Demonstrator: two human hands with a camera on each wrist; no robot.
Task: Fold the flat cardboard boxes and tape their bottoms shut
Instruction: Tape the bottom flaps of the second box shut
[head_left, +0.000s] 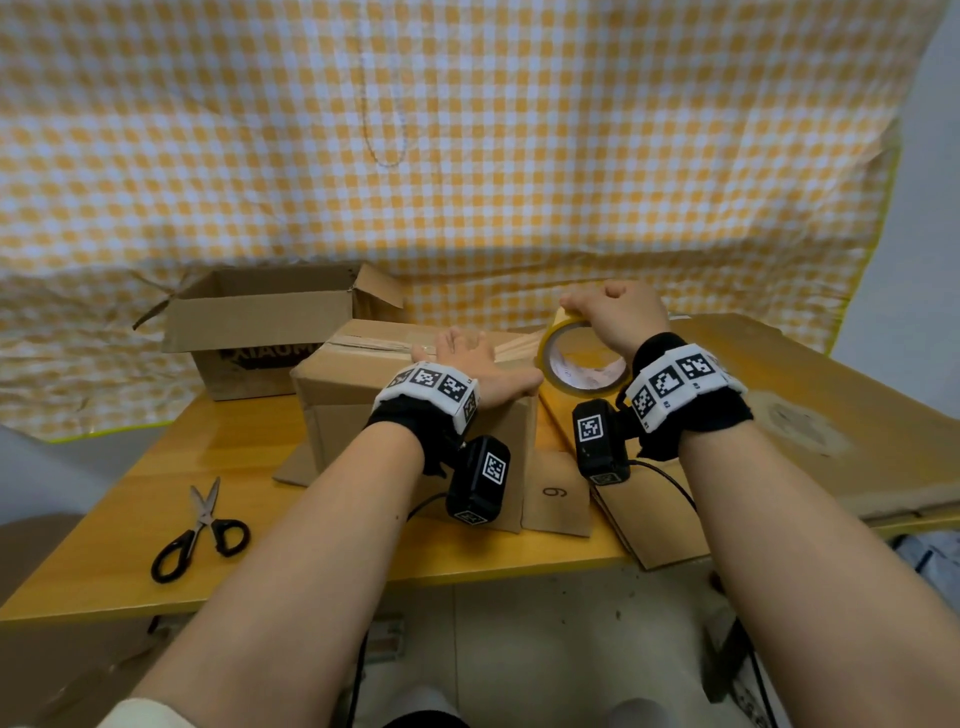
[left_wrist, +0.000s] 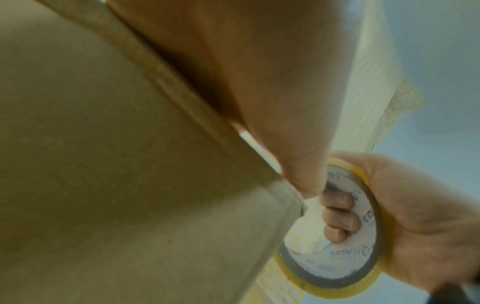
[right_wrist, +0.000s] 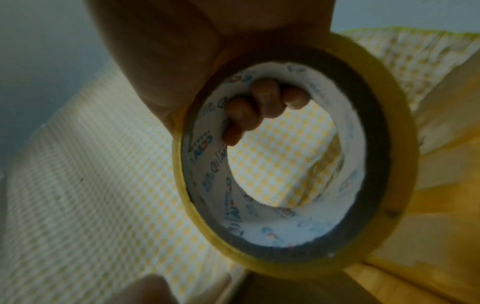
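A folded brown cardboard box (head_left: 358, 384) stands bottom-up at the middle of the wooden table (head_left: 156, 499). My left hand (head_left: 467, 364) lies flat on its top with fingers spread, the thumb at the right corner, pressing on a strip of clear tape (head_left: 514, 351). The strip runs from the box seam to a yellowish tape roll (head_left: 582, 364) just right of the box. My right hand (head_left: 613, 317) grips that roll from above; in the right wrist view its fingers (right_wrist: 262, 102) curl inside the tape roll (right_wrist: 384, 156), as the left wrist view also shows on the roll (left_wrist: 348, 257).
An open brown box (head_left: 260, 332) stands behind at the left. Black-handled scissors (head_left: 200, 530) lie at the front left. Flat cardboard sheets (head_left: 810, 415) cover the right side of the table, and one marked "6" (head_left: 556, 493) lies under the box. A checked cloth (head_left: 467, 130) hangs behind.
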